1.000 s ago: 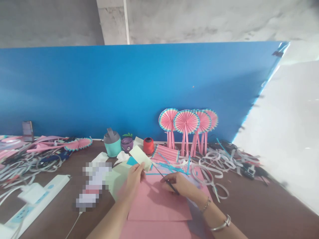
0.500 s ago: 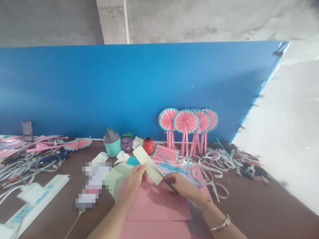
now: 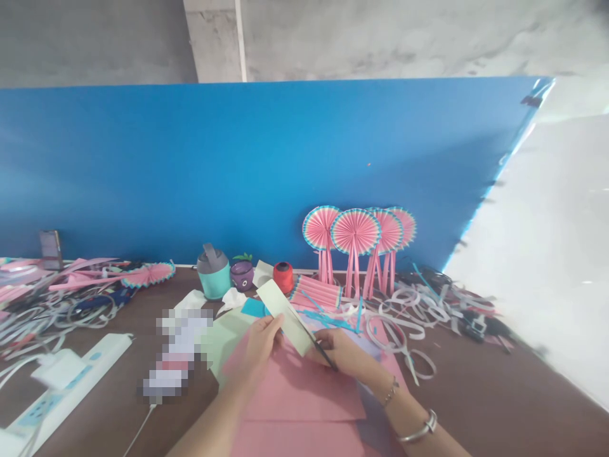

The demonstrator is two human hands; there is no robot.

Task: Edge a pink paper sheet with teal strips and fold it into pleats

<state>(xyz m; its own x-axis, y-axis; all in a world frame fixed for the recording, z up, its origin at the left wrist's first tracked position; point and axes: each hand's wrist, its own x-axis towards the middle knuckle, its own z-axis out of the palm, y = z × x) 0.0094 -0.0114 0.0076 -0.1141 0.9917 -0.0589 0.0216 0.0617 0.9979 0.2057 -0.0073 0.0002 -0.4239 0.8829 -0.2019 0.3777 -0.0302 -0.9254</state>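
Observation:
Over the stacked pink paper sheets (image 3: 304,393), my left hand (image 3: 265,333) pinches a pale yellow-green paper strip (image 3: 283,311) by its left edge. The strip slants from upper left to lower right. My right hand (image 3: 337,349) is closed around dark-handled scissors (image 3: 327,357) at the strip's lower right end. A thin dark line, seemingly the blades, runs along the strip's right edge. Fingers hide part of the scissors. A blue paper piece (image 3: 254,308) and a pale green sheet (image 3: 228,336) lie left of the strip.
Pink pleated fans (image 3: 356,232) lean on the blue partition (image 3: 238,165). A pleated pink paper (image 3: 316,293), red thread spool (image 3: 283,277), purple pot (image 3: 242,277) and teal cup (image 3: 214,279) stand behind my hands. White strips (image 3: 404,317) lie right; a power strip (image 3: 95,365) lies left.
The paper strip has shifted slightly to the right and down, with my left hand on it. My right hand and the scissors have moved only a little.

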